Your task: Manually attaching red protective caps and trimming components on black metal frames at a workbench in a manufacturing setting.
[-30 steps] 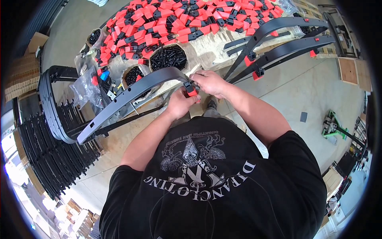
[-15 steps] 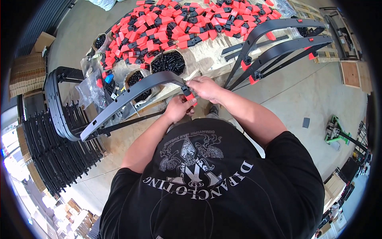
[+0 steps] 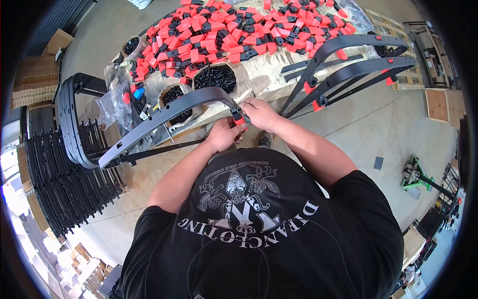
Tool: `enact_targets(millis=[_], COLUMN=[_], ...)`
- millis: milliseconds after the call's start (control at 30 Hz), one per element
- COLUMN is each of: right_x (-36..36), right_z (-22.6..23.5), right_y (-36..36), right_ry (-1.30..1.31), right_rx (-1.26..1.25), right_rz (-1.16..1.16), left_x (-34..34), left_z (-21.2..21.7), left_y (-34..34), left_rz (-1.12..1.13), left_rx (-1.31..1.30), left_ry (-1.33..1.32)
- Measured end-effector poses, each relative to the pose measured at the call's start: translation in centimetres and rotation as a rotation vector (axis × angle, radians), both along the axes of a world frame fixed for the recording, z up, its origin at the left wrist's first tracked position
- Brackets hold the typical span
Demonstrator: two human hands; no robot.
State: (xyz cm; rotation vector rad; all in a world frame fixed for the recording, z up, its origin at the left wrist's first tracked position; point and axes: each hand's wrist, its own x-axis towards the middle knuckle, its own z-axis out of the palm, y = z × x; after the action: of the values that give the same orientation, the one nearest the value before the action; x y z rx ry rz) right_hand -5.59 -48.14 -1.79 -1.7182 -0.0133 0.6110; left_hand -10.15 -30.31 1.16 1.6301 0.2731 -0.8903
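Curved black frame (image 3: pixel 174 103): arches along the near edge of the tabletop (image 3: pixel 264 72), its left end past the left corner, its right end between the hands; whether it rests on the tabletop cannot be told.
Black bars (image 3: pixel 69 179): stacked close together, beyond the tabletop's left edge.
Spare curved frames (image 3: pixel 69 119): bunched beside those bars.
Clear plastic bag (image 3: pixel 114 107): crumpled at the tabletop's near left corner.
Small-parts container (image 3: pixel 173 93): near edge, partly hidden behind the frame.
Bolt container (image 3: pixel 214 78): just right of it, filled with black bolts.
Loose red-and-black pieces (image 3: pixel 219 37): heaped toward the far edge.
Left hand (image 3: pixel 223 135): pinching a red-and-black end piece (image 3: pixel 240 121) at the frame's right end.
Right hand (image 3: pixel 260 113): fingers curled beside that end; what it grasps, if anything, is hidden.
Arched frames (image 3: pixel 348 41): a red-tipped pair by the near right corner.
Green pallet jack (image 3: pixel 416 172): on the floor, well apart from the tabletop.
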Motion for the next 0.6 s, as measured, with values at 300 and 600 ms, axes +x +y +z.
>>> enact_targets(millis=[300,600], right_x=[1.1,0.0], right_z=[3.4,1.3], right_y=[0.8,1.1], right_ry=[0.107,0.390], right_rx=[-0.191,0.202], right_rz=[0.190,0.006], left_x=[-1.0,-1.2], left_z=[-2.0,-1.1], left_y=[0.8,0.2], left_rz=[0.053,-0.022], left_rx=[-0.133,0.105], left_ry=[0.015,-0.094])
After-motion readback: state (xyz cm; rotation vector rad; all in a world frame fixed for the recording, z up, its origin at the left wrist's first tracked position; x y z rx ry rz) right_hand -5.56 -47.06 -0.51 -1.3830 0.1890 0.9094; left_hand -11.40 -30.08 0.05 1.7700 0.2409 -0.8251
